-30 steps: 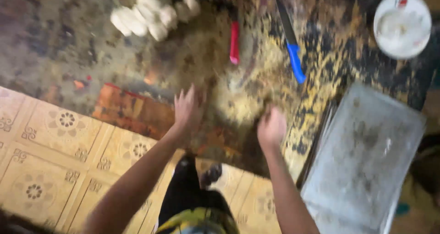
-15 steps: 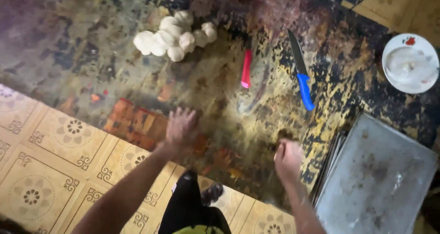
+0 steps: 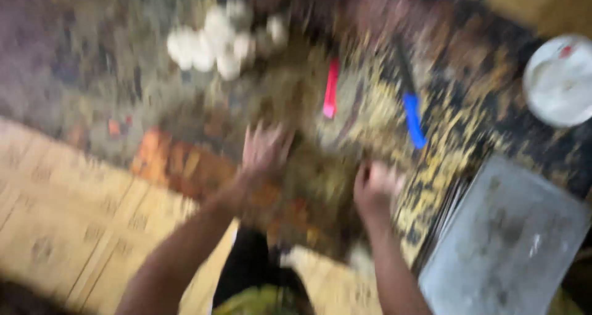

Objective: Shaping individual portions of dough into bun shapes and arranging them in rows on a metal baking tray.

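Note:
The view is badly blurred by motion. My left hand (image 3: 264,148) lies flat with fingers spread on a worn, mottled worktop (image 3: 111,62), holding nothing. To its right my right hand (image 3: 373,188) is curled into a loose fist near the worktop's front edge; nothing shows in it. Beyond my hands lie a red-handled tool (image 3: 331,88) and a blue-handled knife (image 3: 412,112). A cluster of several white dough balls (image 3: 217,42) sits at the far left of centre.
A grey metal tray (image 3: 509,238) lies at the lower right. A white round bowl (image 3: 560,80) stands at the far right. Patterned tan floor tiles (image 3: 55,216) run along the lower left below the worktop edge.
Both hands have shifted slightly up and right on the worktop as the camera swings; the picture has gone blurry. Nothing was picked up or let go.

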